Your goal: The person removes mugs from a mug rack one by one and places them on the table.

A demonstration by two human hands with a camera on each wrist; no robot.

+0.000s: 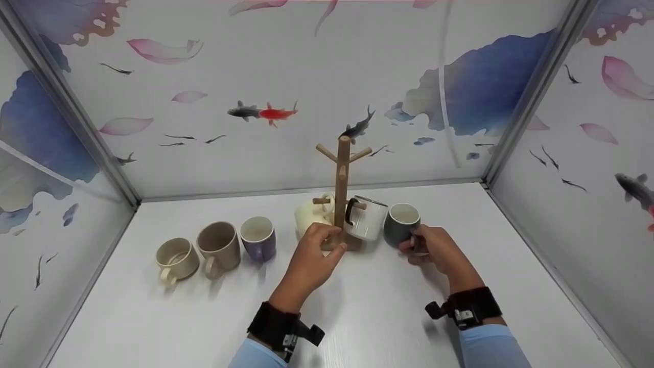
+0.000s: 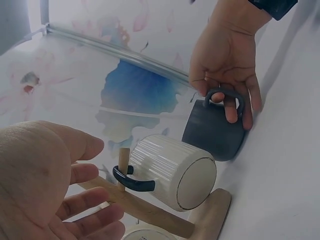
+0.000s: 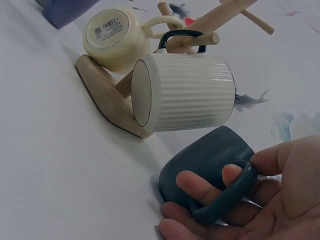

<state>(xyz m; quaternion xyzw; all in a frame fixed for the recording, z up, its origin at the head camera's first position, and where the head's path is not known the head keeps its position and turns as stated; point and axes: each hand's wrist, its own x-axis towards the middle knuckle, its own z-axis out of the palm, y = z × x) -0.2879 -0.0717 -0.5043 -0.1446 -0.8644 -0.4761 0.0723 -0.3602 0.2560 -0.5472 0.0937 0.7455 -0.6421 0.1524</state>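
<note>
My right hand [image 1: 440, 249] holds a dark grey mug [image 1: 394, 232] by its handle, fingers hooked through the loop in the right wrist view. The mug is at the table, right of a wooden mug stand [image 1: 342, 179]. From a lower peg hangs a white ribbed mug [image 3: 192, 92] with a dark handle, tilted. A cream mug [image 3: 107, 37] hangs on the stand's other side. In front of the stand, my left hand [image 1: 312, 260] has its fingers loosely bent and apart, with nothing held. Whether its fingertips touch the post cannot be told.
Left of the stand, a purple mug [image 1: 259, 240], a taupe mug [image 1: 219, 248] and a beige mug [image 1: 177, 259] stand upright in a row on the white table [image 1: 204, 327]. Printed panels [image 1: 317, 66] wall in the back and sides. The stand's upper pegs [image 1: 361, 154] hold no mugs.
</note>
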